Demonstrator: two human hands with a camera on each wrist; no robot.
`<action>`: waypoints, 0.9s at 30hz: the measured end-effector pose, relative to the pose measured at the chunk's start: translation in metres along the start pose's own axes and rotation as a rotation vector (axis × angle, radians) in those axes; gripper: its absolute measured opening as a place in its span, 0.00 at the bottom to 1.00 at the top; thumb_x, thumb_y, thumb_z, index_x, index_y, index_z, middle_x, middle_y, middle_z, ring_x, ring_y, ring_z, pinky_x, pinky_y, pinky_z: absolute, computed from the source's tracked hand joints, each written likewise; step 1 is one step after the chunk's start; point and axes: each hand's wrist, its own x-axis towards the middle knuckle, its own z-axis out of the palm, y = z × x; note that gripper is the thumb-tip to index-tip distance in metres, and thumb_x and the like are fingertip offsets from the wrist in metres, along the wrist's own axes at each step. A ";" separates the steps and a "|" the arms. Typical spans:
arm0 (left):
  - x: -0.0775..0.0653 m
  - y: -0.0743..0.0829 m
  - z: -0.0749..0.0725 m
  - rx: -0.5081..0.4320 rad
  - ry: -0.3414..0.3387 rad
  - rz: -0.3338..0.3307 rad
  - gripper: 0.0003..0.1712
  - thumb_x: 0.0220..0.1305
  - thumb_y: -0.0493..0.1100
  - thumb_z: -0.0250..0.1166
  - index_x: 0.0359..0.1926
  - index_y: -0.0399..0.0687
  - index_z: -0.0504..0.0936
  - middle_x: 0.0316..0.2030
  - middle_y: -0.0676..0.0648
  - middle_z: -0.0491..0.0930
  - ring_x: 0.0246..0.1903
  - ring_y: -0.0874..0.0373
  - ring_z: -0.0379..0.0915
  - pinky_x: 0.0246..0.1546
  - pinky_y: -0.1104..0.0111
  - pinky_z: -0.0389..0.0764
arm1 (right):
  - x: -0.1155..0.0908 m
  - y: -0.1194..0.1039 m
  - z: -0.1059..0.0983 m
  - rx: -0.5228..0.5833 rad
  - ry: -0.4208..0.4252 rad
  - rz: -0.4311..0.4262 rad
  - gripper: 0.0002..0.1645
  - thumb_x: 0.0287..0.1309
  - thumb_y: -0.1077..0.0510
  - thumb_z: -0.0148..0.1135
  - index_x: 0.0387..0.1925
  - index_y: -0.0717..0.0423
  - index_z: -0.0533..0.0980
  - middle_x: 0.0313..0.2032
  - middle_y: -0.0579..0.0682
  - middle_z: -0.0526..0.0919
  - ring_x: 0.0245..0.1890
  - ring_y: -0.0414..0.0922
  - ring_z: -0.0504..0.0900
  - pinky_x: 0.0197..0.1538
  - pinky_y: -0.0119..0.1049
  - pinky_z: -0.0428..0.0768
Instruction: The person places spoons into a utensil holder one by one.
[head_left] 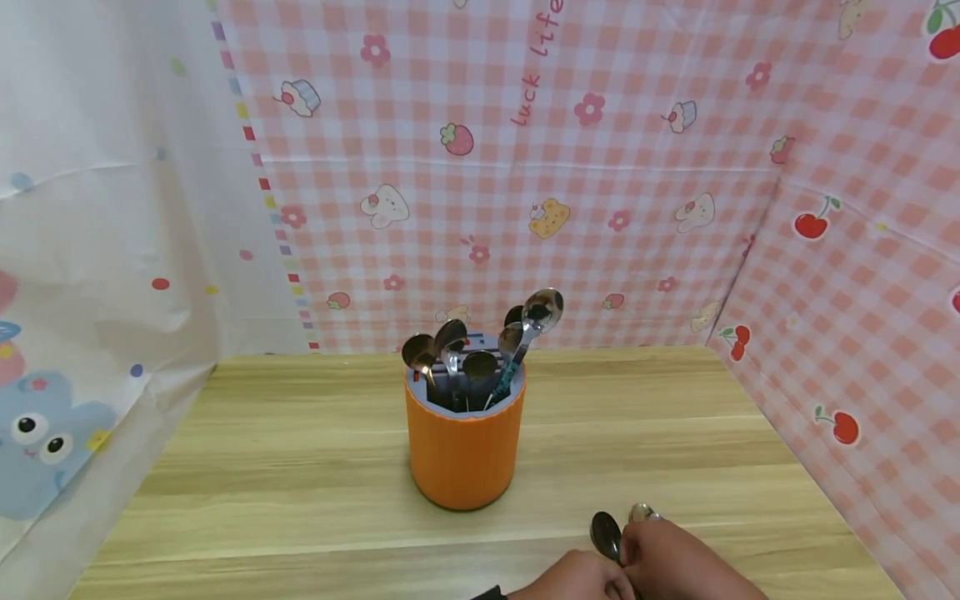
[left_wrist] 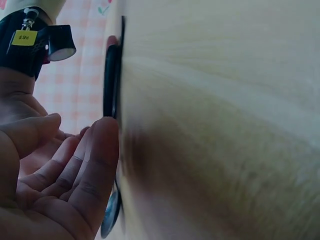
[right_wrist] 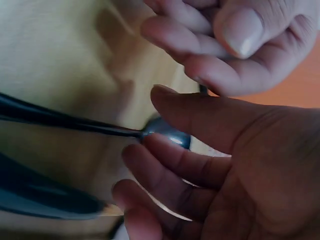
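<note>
Two spoons lie on the wooden table at the lower right, partly hidden by the hands. One has a dark bowl (head_left: 606, 536), the other a shiny silver bowl (head_left: 645, 512). My right hand (head_left: 686, 562) is over them. In the right wrist view, its thumb and loosely bent fingers (right_wrist: 165, 152) are spread on either side of a dark spoon's bowl (right_wrist: 172, 134). A dark teal handle (right_wrist: 40, 192) runs alongside. My left hand (head_left: 577, 575) is right beside the right one, its fingers relaxed with nothing between them. In the left wrist view its fingertips are near a black handle (left_wrist: 109, 82).
An orange round holder (head_left: 465, 467) with a grey insert stands mid-table, several spoons (head_left: 450, 337) upright in it, bowls up. A pink checked cloth (head_left: 480, 192) hangs behind and on the right; a white patterned cloth (head_left: 112, 233) hangs at left.
</note>
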 end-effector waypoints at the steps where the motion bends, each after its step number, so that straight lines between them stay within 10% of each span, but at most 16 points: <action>1: 0.007 -0.009 0.003 0.012 -0.005 -0.004 0.02 0.63 0.39 0.70 0.34 0.50 0.87 0.24 0.61 0.81 0.26 0.72 0.72 0.32 0.77 0.75 | 0.001 0.002 0.003 0.002 -0.005 0.020 0.11 0.51 0.60 0.69 0.21 0.48 0.75 0.22 0.43 0.74 0.23 0.41 0.71 0.27 0.34 0.70; 5: 0.012 -0.014 0.009 0.018 -0.007 -0.009 0.02 0.62 0.38 0.70 0.32 0.50 0.87 0.23 0.62 0.79 0.24 0.72 0.71 0.30 0.78 0.75 | 0.000 0.007 0.008 0.030 -0.011 0.068 0.10 0.49 0.60 0.71 0.20 0.51 0.76 0.22 0.45 0.75 0.24 0.44 0.73 0.26 0.36 0.71; 13: -0.017 0.029 0.007 0.093 -0.016 -0.027 0.07 0.64 0.39 0.68 0.29 0.42 0.87 0.19 0.58 0.77 0.20 0.71 0.68 0.25 0.77 0.73 | 0.000 0.009 0.011 0.101 -0.015 0.062 0.09 0.50 0.62 0.69 0.19 0.52 0.78 0.21 0.46 0.76 0.23 0.44 0.74 0.25 0.35 0.72; 23: -0.012 0.028 0.008 0.291 0.027 0.049 0.09 0.62 0.40 0.69 0.26 0.41 0.86 0.16 0.58 0.75 0.17 0.74 0.62 0.20 0.81 0.68 | 0.000 0.006 0.003 0.280 0.003 -0.005 0.04 0.53 0.63 0.61 0.24 0.55 0.76 0.18 0.43 0.74 0.17 0.37 0.71 0.21 0.29 0.69; 27: -0.010 0.029 0.007 0.159 0.073 -0.004 0.09 0.63 0.39 0.68 0.29 0.36 0.85 0.18 0.53 0.77 0.19 0.72 0.64 0.24 0.80 0.69 | 0.002 0.004 -0.005 0.448 -0.004 -0.009 0.04 0.60 0.63 0.61 0.34 0.62 0.76 0.25 0.48 0.80 0.18 0.39 0.75 0.22 0.32 0.75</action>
